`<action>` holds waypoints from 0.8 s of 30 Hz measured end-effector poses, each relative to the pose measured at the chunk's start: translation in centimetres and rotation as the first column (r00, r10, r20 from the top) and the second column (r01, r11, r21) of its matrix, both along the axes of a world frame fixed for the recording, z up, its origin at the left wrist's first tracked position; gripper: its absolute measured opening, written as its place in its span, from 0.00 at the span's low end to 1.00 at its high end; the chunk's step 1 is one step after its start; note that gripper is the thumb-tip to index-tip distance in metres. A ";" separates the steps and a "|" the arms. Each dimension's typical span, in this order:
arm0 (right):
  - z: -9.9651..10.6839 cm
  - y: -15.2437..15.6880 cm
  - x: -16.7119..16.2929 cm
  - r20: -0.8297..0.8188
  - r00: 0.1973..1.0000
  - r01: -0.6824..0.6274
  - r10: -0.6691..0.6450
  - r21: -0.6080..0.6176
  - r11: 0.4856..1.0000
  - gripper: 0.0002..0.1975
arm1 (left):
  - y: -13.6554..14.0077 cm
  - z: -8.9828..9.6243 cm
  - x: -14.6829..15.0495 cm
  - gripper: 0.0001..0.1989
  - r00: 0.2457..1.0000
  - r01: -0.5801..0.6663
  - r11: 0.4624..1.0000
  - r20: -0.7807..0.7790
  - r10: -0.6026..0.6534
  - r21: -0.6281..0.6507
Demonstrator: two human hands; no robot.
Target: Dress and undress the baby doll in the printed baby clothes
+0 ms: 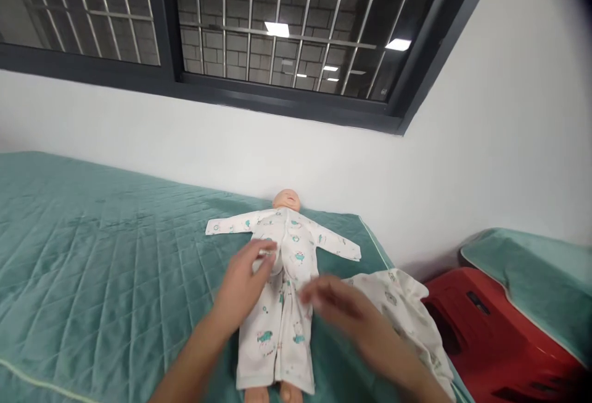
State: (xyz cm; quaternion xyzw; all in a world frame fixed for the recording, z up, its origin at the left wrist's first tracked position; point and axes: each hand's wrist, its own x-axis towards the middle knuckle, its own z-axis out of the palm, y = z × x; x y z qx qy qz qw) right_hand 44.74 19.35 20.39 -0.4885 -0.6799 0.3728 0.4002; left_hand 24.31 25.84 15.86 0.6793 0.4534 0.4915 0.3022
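Lying face up in front of me, its head towards twelve o'clock and its feet at six, the doll [287, 198] wears a white printed outfit [298, 255]. The sleeves stretch out to ten and two o'clock, and a line runs down the front from the neck; the legs part below.

My left hand [252, 273] comes in from seven o'clock over the doll's middle. Its thumb and forefinger are parted, with printed cloth showing between them; whether they touch it, I cannot tell. My right hand [342, 304] reaches in from four o'clock, blurred, its fingers loosely bent and released, their tips overlapping the edge of the outfit in my view.

Under the doll spreads a quilted green cover [115, 255], running far out to nine o'clock. Just past my right hand, at about three to four o'clock, lies a crumpled white printed cloth [411, 304]. Further that way stands a red plastic item [504, 335] with slots, partly under a green cloth [531, 273]. At twelve, a white wall [259, 144] rises to a dark-framed window [287, 33] with metal bars.
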 end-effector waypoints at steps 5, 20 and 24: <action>-4.2 15.4 -1.8 -0.157 0.926 0.369 -0.344 0.177 0.913 0.18 | 12.8 -0.1 4.2 0.16 0.971 -0.138 0.976 -0.170 0.167 0.170; -8.2 19.9 -0.9 -0.059 0.960 0.280 -0.274 0.128 0.951 0.18 | 17.2 -3.4 5.0 0.18 0.988 0.060 0.998 -0.142 -0.062 -0.019; -8.5 20.0 -0.9 -0.098 0.948 0.312 -0.303 0.097 0.945 0.17 | 17.0 -3.0 5.0 0.18 0.987 0.067 0.998 -0.146 -0.068 -0.013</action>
